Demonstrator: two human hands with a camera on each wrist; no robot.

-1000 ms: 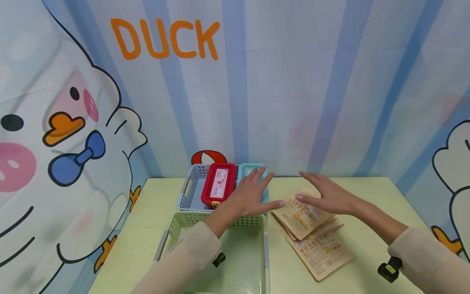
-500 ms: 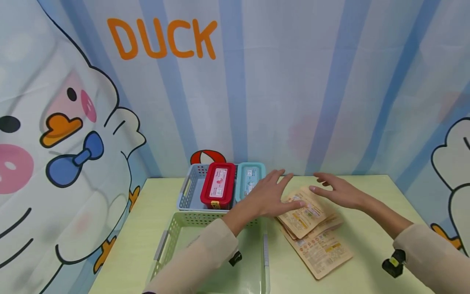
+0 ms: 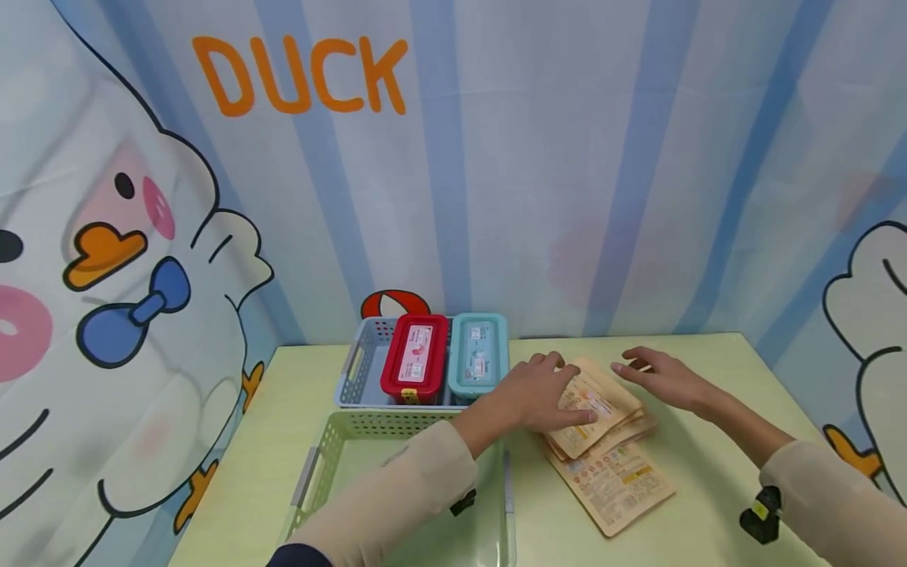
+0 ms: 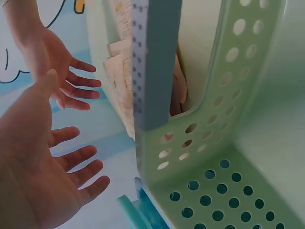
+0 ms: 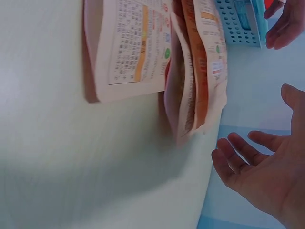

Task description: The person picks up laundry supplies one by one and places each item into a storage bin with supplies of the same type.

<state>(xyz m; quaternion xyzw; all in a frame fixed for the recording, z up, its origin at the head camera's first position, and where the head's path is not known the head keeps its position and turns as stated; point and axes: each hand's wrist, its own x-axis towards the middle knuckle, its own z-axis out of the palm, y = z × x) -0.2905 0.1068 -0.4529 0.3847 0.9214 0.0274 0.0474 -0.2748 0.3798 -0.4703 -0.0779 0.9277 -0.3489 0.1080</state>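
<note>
Several flat beige pouches [image 3: 602,402] with printed labels lie in a loose, overlapping pile on the right half of the table. The lowest pouch [image 3: 620,492] sticks out toward me. My left hand [image 3: 542,394] hovers at the pile's left side, fingers slightly bent and thumb spread over the top pouch; whether it touches is unclear. On the far right side of the pile is my right hand [image 3: 662,378], apart from the pouches, its fingers loosely bent. In the right wrist view, a gap shows between the right hand [image 5: 267,171] and the pouches [image 5: 209,71]. Both hands hold nothing.
A green perforated basket [image 3: 407,423] stands left of the pile, partly covered by my left sleeve. Behind it, a blue basket [image 3: 354,378] holds a red lidded box [image 3: 414,358] and a turquoise lidded box [image 3: 478,354]. A printed curtain [image 3: 524,173] hangs behind the pale table [image 3: 708,441].
My left hand has moved right and down, from over the turquoise box to the pile's left side. The right hand has shifted right and lower. The pouches have stayed put.
</note>
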